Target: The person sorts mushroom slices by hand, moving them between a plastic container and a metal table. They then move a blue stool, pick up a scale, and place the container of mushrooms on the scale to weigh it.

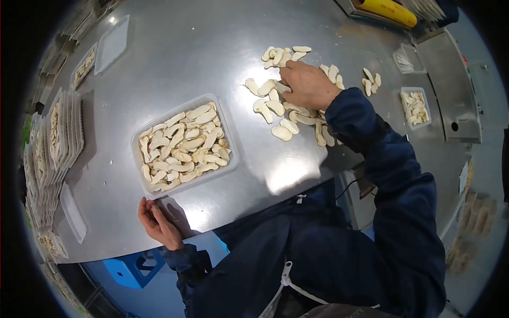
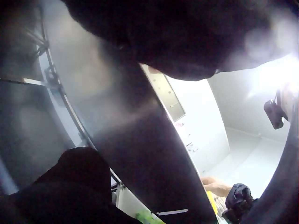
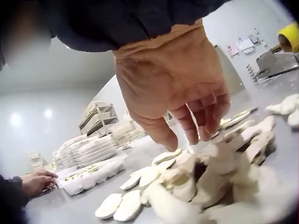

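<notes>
A clear plastic tray (image 1: 233, 159) full of pale sliced mushrooms (image 1: 183, 143) stands on the steel table. My left hand (image 1: 160, 225) is by its near left corner at the table edge, fingers loosely curled with nothing in them. Over a loose spread of mushroom slices (image 1: 281, 132), my right hand (image 1: 310, 85) reaches down. In the right wrist view its thumb and fingers hang apart and bent, fingertips right at the slices (image 3: 177, 186), with no slice plainly between them. The left wrist view is dark and shows mostly sleeve and table.
Stacked filled trays (image 1: 66, 132) stand along the left side, with a flat white tray (image 1: 112, 45) behind them. At the right are a small tray of slices (image 1: 416, 108) and a steel box (image 1: 448, 85). A yellow roll (image 1: 389, 10) lies at the back. A blue stool (image 1: 135, 267) is below.
</notes>
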